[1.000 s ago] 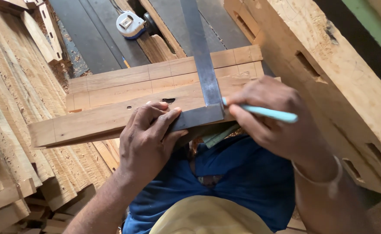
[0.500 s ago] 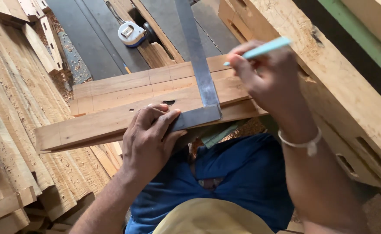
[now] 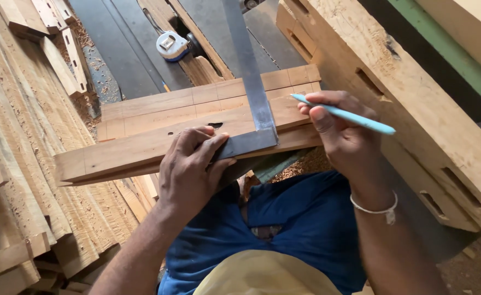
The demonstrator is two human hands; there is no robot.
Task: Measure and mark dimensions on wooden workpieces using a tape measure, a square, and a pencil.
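Note:
My left hand [image 3: 191, 172] presses flat on the short arm of a steel carpenter's square [image 3: 254, 104], holding it against the near edge of a long wooden plank [image 3: 136, 150]. The square's long blade runs up across the plank and two more planks [image 3: 197, 101] lying behind it. My right hand [image 3: 341, 136] holds a light blue pencil [image 3: 344, 114], its tip just right of the blade above the plank. A thin white band circles my right wrist.
A tape measure [image 3: 170, 46] lies on the dark machine table [image 3: 125, 49] beyond the planks. Rough sawn boards [image 3: 16, 164] are stacked at the left. A heavy timber beam with mortise slots [image 3: 415, 114] runs down the right side. Sawdust lies around.
My right hand rose from the plank with the pencil, then came back down beside the square's blade. The left hand and the square have stayed in place.

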